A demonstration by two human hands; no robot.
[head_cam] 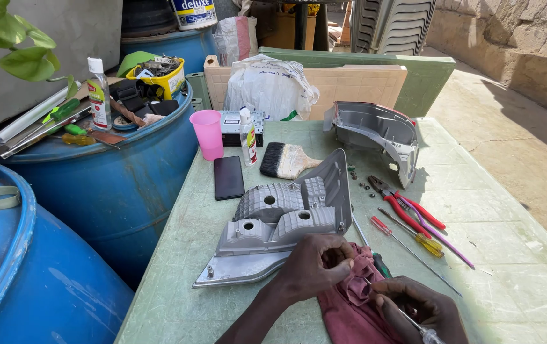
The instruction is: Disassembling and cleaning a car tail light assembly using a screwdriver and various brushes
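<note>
Bright daylight, hard shadows top right, sharp focus, slight wide-angle edge distortion.

Grey lamp housing (280, 220) – maroon cloth (350, 306) – pink cup (208, 132), red-handled pliers (407, 213), blue barrel (114, 178).

Crumpled maroon rag (350, 299) at table's near edge, against grey lamp housing (280, 223).

Two bare hands are seen at the lower edge of the view; the left hand (315, 264) is joined to a bare forearm, on which no sleeve is worn; the right hand (421, 307) is shown to the wrist only; no rings, gloves or watch are seen.
</note>
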